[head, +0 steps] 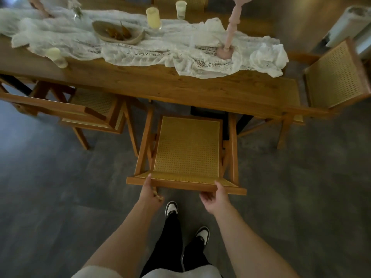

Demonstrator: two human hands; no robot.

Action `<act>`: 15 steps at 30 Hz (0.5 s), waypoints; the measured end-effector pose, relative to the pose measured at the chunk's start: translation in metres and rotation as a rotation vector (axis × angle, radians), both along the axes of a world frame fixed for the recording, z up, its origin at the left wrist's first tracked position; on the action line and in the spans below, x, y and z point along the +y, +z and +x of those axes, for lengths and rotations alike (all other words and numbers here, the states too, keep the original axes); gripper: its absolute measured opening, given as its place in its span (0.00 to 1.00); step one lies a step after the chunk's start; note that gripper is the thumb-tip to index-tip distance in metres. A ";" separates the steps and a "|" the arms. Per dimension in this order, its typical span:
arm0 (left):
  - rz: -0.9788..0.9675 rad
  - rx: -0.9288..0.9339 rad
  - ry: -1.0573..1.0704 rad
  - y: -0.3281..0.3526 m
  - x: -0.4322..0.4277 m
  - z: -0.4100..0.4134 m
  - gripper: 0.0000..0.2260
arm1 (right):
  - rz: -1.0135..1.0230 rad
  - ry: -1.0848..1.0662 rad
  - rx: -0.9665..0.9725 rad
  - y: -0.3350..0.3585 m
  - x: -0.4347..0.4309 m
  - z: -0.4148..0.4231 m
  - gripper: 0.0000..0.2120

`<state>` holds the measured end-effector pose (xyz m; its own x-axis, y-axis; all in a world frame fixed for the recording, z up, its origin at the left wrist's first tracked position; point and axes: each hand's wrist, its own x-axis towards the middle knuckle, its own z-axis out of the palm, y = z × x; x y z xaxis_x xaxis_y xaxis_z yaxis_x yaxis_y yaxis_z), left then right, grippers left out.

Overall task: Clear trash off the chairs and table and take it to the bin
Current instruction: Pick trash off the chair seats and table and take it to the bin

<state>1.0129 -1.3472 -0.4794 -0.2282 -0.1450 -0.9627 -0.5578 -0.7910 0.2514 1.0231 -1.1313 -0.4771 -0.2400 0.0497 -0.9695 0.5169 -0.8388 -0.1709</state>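
Two hands on chair (188, 145) back rail: left hand (150, 190) and right hand (217, 197) each curled round rail, thumb on top. Seat just ahead of hands shows no trash; none clearly visible on table (180, 87) beyond. Risk: uneven tug swings chair into table edge; jolt tips tall pink candlestick (232, 27) or candles (153, 17) far ahead of hands.
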 end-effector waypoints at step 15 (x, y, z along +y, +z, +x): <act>0.084 -0.065 -0.062 -0.022 -0.012 -0.044 0.06 | 0.126 -0.102 -0.158 -0.022 -0.012 -0.027 0.25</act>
